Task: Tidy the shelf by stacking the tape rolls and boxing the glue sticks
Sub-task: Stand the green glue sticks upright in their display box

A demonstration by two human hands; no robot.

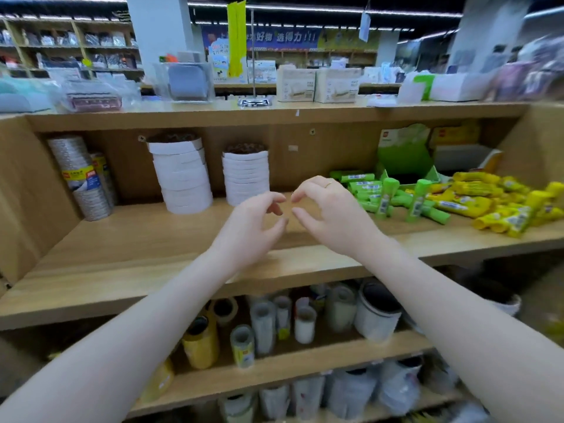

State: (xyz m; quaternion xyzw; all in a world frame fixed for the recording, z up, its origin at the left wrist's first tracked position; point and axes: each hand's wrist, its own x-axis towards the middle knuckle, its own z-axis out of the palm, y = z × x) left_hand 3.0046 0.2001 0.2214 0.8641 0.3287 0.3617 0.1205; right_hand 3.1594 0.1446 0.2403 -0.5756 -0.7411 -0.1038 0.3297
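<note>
Both bare hands hang over the middle of the light wooden shelf board point(128, 257), close to each other with fingertips nearly meeting, and neither holds anything. The left hand point(254, 221) has its fingers loosely curled toward the thumb, a small gap between them; the right hand point(328, 209), with a thin ring on one finger, curves the same way, fingers arched downward and empty. Behind the left hand two stacks of white tape rolls stand upright against the back panel: the taller white stack point(181, 175) to the left, leaning slightly, and the shorter white stack point(246, 175) just beside it. At the far left a column of silver tape rolls with a yellow and blue label point(80, 178) stands in the corner. To the right of the hands, green glue sticks point(393, 195) lie scattered on the board, a couple standing upright, and beyond them sits a loose heap of yellow glue sticks point(500, 204). An open green cardboard display box point(404, 157) stands behind the green sticks, well apart from both hands. On the lower shelf, assorted clear and yellow tape rolls point(268, 328) stand in a blurred cluster.
</note>
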